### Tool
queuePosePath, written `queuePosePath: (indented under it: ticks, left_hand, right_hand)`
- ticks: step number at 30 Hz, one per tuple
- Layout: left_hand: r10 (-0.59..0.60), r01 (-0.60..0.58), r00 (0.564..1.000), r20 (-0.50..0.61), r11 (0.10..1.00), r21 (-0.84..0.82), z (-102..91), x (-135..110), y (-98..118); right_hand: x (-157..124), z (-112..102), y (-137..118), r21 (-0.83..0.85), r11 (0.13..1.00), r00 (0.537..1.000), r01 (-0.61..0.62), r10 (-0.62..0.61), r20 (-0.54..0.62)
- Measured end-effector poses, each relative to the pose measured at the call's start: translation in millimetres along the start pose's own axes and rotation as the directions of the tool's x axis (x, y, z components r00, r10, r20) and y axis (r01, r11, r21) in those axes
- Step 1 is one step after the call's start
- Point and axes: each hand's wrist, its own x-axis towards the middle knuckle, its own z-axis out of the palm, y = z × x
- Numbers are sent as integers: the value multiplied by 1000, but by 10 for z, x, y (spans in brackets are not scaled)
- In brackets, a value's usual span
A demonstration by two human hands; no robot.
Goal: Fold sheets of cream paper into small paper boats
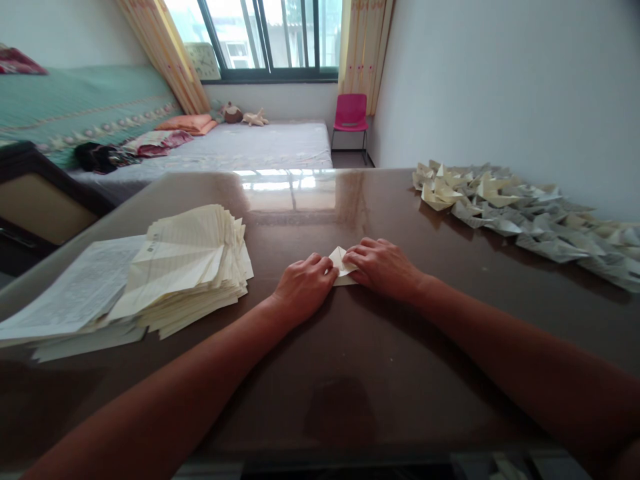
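A small cream sheet of paper (341,261), folded to a point at its far end, lies on the brown table in front of me. My left hand (306,283) grips its left side with curled fingers. On the opposite side, my right hand (383,265) pinches the paper's right edge, its fingers bent over the fold. Both hands rest low at the tabletop, and they cover the side edges of the paper.
To the left lies a thick stack of cream paper (185,260) beside printed grey sheets (75,287). Several folded paper pieces (500,200) are heaped along the right wall. Beyond the glossy table (300,387) stand a bed (270,147) and a pink chair (351,113).
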Motion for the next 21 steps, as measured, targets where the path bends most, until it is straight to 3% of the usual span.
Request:
queuePosePath:
  ticks: [6, 14, 21]
  left_hand:
    - [2, -2, 1000, 10, 1000, 15, 6, -5, 4]
    - [3, -2, 1000, 18, 1000, -27, 30, 8, -13]
    - [-42, 45, 998, 48, 996, -75, -11, -15, -43]
  right_hand:
    - [-15, 20, -21, -33, 998, 999, -45, 46, 26]
    - [16, 50, -51, 28, 994, 994, 104, -105, 32]
    - [8, 10, 120, 291, 950, 993, 112, -115, -5]
